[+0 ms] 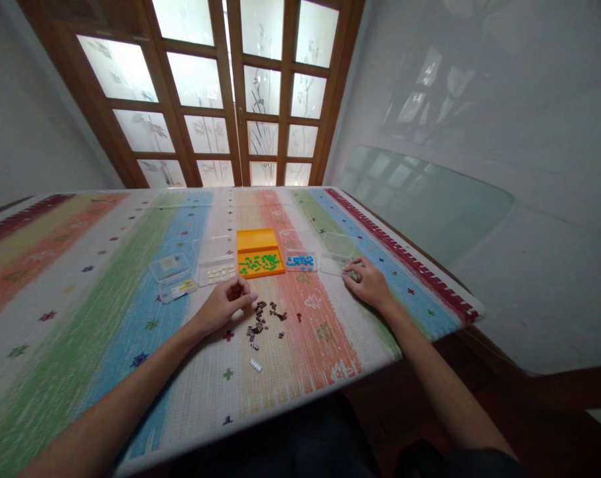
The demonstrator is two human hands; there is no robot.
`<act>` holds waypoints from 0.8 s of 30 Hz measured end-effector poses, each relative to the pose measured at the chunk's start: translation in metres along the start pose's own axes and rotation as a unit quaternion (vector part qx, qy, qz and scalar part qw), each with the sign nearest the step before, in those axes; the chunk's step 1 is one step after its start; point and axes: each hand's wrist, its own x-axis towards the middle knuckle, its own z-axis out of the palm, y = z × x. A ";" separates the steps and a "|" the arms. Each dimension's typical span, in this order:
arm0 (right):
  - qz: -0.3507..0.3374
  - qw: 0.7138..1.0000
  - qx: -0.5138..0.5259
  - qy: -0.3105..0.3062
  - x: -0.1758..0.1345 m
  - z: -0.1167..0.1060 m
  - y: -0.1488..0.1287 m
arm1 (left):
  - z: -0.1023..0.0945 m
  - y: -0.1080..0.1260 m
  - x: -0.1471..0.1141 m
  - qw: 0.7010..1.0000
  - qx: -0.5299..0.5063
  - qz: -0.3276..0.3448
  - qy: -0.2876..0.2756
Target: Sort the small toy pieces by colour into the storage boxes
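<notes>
A: While the brown pieces (259,326) are left loose on the striped tablecloth (121,318), which step is to be logged?

B: Handling of small loose pieces, as judged. The scatter is placed just beside the left hand (227,302), on the wearer's side of the row of boxes.

A: Fingers?

B: Left: curled, thumb and forefinger brought near each other; whether anything is pinched cannot be told. Right hand (366,282): fingers bent, tips brought to the right-end clear box (333,264); whether its edge is gripped cannot be told.

A: What is called for by the next move?

B: If a brown piece is to be lifted, a narrow fingertip pinch would be needed, with neighbours left undisturbed.

A: Counts?

B: Hands, two. Orange box (255,239), one, opened; green pieces (265,263) are held in it, too crowded to be counted. Clear boxes, four: the right-end one, one with blue pieces (300,261), one with cream pieces (221,272), one at far left with yellow pieces (186,286). Contents too small for a sure tally.

A: Brown?

B: Overlapped; no exact figure can be given. One is seen well apart, to the right. White piece (255,365), one, nearest the table's front edge.
</notes>
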 end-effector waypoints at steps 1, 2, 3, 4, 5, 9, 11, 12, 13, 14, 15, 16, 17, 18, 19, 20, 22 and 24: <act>-0.004 1.000 0.002 -0.002 0.000 0.000 -0.001 | 0.000 0.000 0.000 1.000 0.001 -0.001 0.001; -0.009 1.000 0.006 -0.006 0.001 0.000 -0.001 | 0.000 0.000 0.000 1.000 0.002 0.000 0.002; -0.015 1.000 0.011 -0.011 0.001 0.000 -0.002 | -0.001 -0.001 0.000 1.000 0.002 0.000 0.002; -0.021 1.000 0.017 -0.016 0.001 -0.001 -0.002 | -0.001 -0.001 0.000 1.000 0.000 0.001 0.002; -0.025 0.999 0.023 -0.019 0.001 -0.001 -0.003 | -0.001 -0.001 -0.001 1.000 0.000 0.000 0.001; -0.016 0.999 0.039 0.006 0.001 -0.004 -0.004 | 0.000 0.000 -0.001 1.000 -0.002 0.003 0.005; -0.003 0.998 0.047 0.037 0.002 -0.005 -0.006 | 0.001 0.001 -0.001 1.000 -0.006 0.007 0.006; 0.002 0.997 0.052 0.052 0.002 -0.006 -0.009 | 0.002 0.002 -0.001 1.000 -0.009 0.011 0.007; 0.004 0.996 0.058 0.064 0.003 -0.006 -0.012 | 0.002 0.002 -0.001 1.000 -0.012 0.012 0.006; 0.004 0.995 0.065 0.071 0.004 -0.008 -0.016 | 0.003 0.002 -0.002 1.000 -0.018 0.015 0.007; 0.000 0.995 0.072 0.072 0.005 -0.009 -0.021 | 0.004 0.002 -0.002 0.999 -0.025 0.017 0.011; -0.007 0.994 0.081 0.069 0.007 -0.010 -0.027 | 0.005 0.002 -0.002 0.999 -0.035 0.018 0.016; -0.016 0.994 0.091 0.064 0.008 -0.011 -0.034 | 0.006 0.001 -0.002 0.999 -0.045 0.021 0.022; -0.027 0.993 0.102 0.058 0.010 -0.012 -0.042 | 0.006 0.000 -0.003 0.998 -0.051 0.025 0.026; -0.038 0.991 0.113 0.056 0.013 -0.013 -0.050 | 0.007 -0.001 -0.003 0.998 -0.053 0.031 0.030; -0.052 0.990 0.125 0.048 0.015 -0.013 -0.059 | 0.008 -0.002 -0.003 0.998 -0.048 0.037 0.034; -0.083 0.985 0.151 0.033 0.021 -0.012 -0.078 | 0.009 -0.004 -0.004 0.997 -0.030 0.052 0.047; -0.117 0.977 0.177 0.022 0.028 -0.008 -0.096 | 0.010 -0.005 -0.005 0.996 -0.014 0.066 0.065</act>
